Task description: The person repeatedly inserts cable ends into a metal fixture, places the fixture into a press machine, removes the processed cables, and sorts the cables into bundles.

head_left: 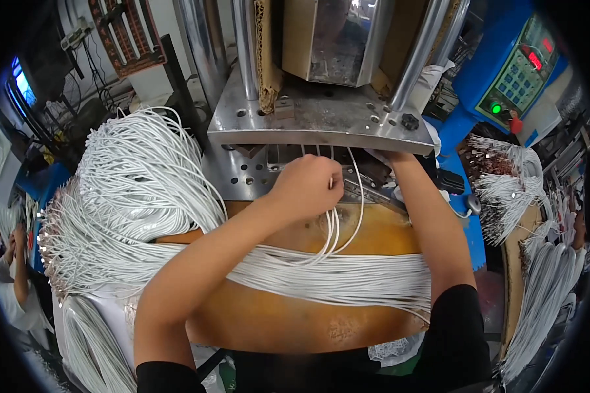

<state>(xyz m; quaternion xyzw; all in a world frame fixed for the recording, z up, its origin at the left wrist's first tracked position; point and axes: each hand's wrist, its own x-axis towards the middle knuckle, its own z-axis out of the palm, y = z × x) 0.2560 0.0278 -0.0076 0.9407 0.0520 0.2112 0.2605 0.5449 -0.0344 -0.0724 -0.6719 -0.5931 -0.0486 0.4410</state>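
My left hand point(308, 187) is closed around several white cables point(332, 230), just in front of the metal press. The cables run up from the hand under the press's upper plate point(321, 136), and their lower parts curve down to a flat bundle of white cables point(334, 280) across the brown table point(275, 327). One more cable point(362, 190) loops down to the right of that hand. My right hand point(400, 158) reaches beneath the right side of the upper plate, which hides its fingers. Below sits a lower plate point(241, 187) with holes.
A large heap of white cables point(144, 173) lies at the left. Shiny steel columns point(244, 49) rise from the press. To the right stands a blue control box point(485, 59) with a keypad; more cable bundles point(537, 308) hang beyond. Another person point(19, 281) is at the far left.
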